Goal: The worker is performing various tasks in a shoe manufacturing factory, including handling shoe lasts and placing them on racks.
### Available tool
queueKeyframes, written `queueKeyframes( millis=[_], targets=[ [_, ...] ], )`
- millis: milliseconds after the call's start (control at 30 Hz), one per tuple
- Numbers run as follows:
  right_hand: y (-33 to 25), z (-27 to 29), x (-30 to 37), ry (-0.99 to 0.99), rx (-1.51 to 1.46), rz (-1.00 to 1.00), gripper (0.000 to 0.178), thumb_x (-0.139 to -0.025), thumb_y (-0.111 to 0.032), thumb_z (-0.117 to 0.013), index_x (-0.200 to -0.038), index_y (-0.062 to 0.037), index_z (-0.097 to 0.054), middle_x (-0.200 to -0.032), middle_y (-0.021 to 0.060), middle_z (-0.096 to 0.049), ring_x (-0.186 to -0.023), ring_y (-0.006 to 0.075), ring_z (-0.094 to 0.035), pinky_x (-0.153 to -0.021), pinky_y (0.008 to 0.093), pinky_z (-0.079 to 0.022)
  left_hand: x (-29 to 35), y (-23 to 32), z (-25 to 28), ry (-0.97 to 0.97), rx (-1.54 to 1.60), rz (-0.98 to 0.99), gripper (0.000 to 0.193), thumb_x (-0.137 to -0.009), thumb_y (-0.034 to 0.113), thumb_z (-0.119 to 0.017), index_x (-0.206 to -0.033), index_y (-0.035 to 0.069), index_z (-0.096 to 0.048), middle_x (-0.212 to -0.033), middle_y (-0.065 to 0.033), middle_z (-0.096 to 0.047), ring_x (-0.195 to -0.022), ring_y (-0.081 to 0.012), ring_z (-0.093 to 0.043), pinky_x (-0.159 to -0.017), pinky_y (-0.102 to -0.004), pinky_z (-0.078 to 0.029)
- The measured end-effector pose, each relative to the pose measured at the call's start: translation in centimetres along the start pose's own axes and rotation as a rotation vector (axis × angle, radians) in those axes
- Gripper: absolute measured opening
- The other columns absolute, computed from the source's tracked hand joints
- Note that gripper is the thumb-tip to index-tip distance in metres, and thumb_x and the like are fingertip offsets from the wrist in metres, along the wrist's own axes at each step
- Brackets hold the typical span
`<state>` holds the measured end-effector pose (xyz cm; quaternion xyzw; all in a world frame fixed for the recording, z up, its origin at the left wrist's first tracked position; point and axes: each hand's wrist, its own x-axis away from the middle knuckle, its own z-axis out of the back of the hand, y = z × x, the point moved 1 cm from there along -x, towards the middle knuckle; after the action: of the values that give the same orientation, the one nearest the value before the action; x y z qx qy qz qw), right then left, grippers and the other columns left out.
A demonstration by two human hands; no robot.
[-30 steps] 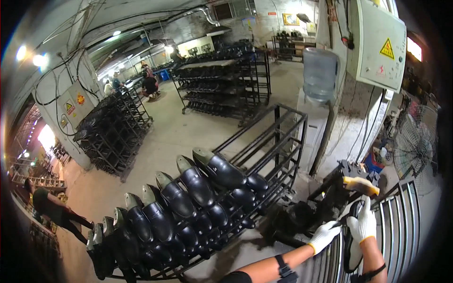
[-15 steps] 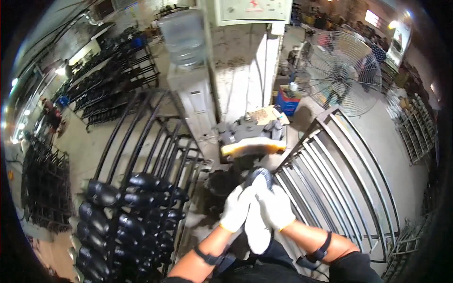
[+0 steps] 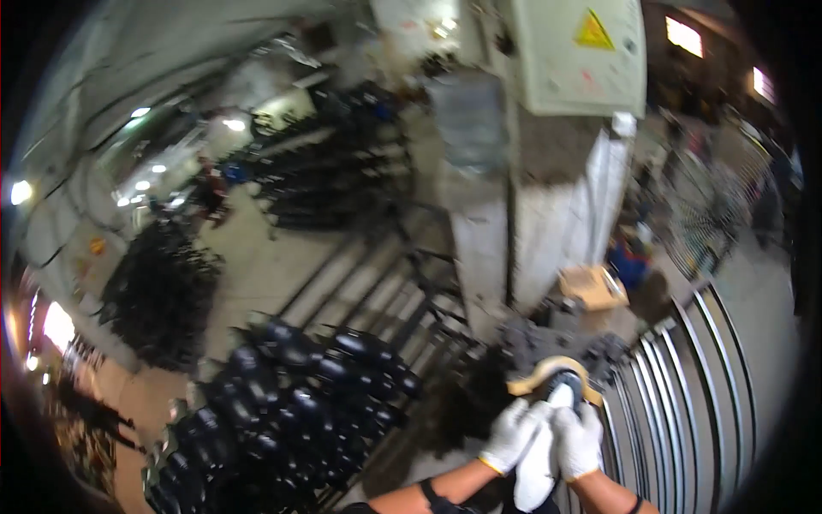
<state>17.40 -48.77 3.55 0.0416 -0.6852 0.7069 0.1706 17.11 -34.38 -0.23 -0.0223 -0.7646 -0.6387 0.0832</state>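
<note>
Moved since the earlier frame: shoe (image 3: 536,469) and both gloved hands, from low centre to lower right of the frame; toe brought up from below the curved yellow pad (image 3: 548,367) to within its arch. Background swung over along with the camera.

Head view, now. Shoe in lower right, white underside up, dark toe pointing up the frame into the hollow of the pad; touching or just short of it, cannot tell. Left hand (image 3: 514,435) along the shoe's left side, right hand (image 3: 576,441) along its right. Fingers of both clamped on the shoe from opposite flanks, near the toe half; white underside running down between the palms, rear end below them. Spread of single fingers lost in blur, cannot tell.

Behind the pad, a dark machine (image 3: 561,337); above that, a tan box (image 3: 592,287). Right of the hands, a metal rack (image 3: 664,390). Lower left, glossy black shoes (image 3: 295,398) in rows. Upper right, a wire-caged fan (image 3: 706,201), blurred.
</note>
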Motion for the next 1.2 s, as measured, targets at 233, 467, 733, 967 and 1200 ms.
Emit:
queueKeyframes(
  millis=[233,467,733,967,1200],
  targets=[
    [4.0,0.9,-0.5,-0.065,-0.164,0.175,0.044,-0.096,-0.012,-0.075,-0.135,0.0015,-0.058,-0.119,0.0086,-0.068,-0.103,0.0173,-0.064,-0.090,0.0335,-0.054,0.8,-2.6,0.7,-0.018,-0.081,-0.337,0.034,-0.103,0.028,-0.071,-0.124,0.002,-0.068,-0.112,-0.0173,-0.075,-0.098,-0.0271,-0.072,-0.090,-0.0406,-0.056],
    [6.7,0.4,-0.3,0.007,-0.049,0.414,0.047,-0.096,-0.005,-0.065,-0.143,-0.0026,-0.056,-0.128,0.0070,-0.065,-0.113,0.0163,-0.060,-0.099,0.0317,-0.050,1.2,-2.1,1.7,0.021,-0.180,-0.462,0.044,-0.096,0.026,-0.075,-0.129,0.000,-0.063,-0.122,-0.0278,-0.070,-0.113,-0.0426,-0.069,-0.097,-0.0463,-0.055],
    [0.9,-3.5,6.9,0.188,0.307,0.544,0.031,-0.096,-0.020,-0.066,-0.120,-0.0021,-0.071,-0.107,0.0095,-0.075,-0.097,0.0218,-0.070,-0.083,0.0381,-0.058,1.1,-2.0,3.7,-0.149,0.332,-0.311,0.043,-0.099,0.018,-0.068,-0.138,0.003,-0.059,-0.137,-0.0152,-0.063,-0.129,-0.0261,-0.058,-0.116,-0.0408,-0.045],
    [2.8,-2.8,4.4,0.164,0.083,0.430,0.036,-0.093,-0.028,-0.080,-0.117,-0.0022,-0.073,-0.097,0.0051,-0.076,-0.086,0.0156,-0.067,-0.079,0.0340,-0.056,1.5,1.0,5.2,-0.082,0.035,-0.333,0.037,-0.084,0.002,-0.071,-0.121,-0.003,-0.070,-0.108,-0.0099,-0.076,-0.099,-0.0205,-0.072,-0.091,-0.0352,-0.057],
    [4.0,-1.3,7.8,0.263,0.186,0.441,0.030,-0.088,-0.015,-0.082,-0.112,-0.0031,-0.069,-0.094,0.0085,-0.072,-0.084,0.0157,-0.067,-0.077,0.0341,-0.057,3.8,-0.6,4.7,0.104,-0.398,-0.792,0.027,-0.083,0.002,-0.079,-0.107,0.001,-0.065,-0.096,-0.0154,-0.067,-0.087,-0.0340,-0.067,-0.082,-0.0406,-0.055]
  ],
)
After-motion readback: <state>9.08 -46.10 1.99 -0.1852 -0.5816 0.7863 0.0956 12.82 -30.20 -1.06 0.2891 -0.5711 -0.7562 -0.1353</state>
